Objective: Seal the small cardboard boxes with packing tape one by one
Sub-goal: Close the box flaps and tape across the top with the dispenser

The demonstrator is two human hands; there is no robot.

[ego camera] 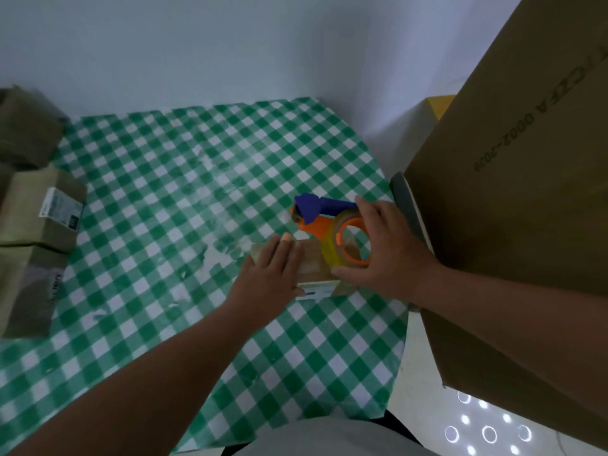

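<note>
Currently sitting at left edge: three small brown boxes (39,212) are stacking and crowding together beside the checked tablecloth (171,179); the nearest-to-middle one is carrying a white label, and whether these are taped I cannot tell.

Left hand (271,274): it is lying flat, fingers straight and together, pressing down on the left part of the small cardboard box (316,264) being worked on; it is gripping nothing.

Box being sealed: it is resting on the tablecloth near the table's right edge, between the two hands, a white label showing on its near side.

Tape dispenser (329,222): orange body, blue handle, one roll of clear yellowish tape, standing on the box's right part.

Right hand (385,251): it is wrapping around the roll end of the dispenser, thumb low near the box, fingers over the top.

Large carton (513,179): it is looming at the right, close beside the right forearm.

Risk: the box is likely light, so it could be sliding or tipping if the flat hand eases off while tape is pulling; tape could be wrinkling or running off-centre; the elbow may be bumping the carton.

Count: four small boxes, one large carton, one dispenser, two hands.
</note>
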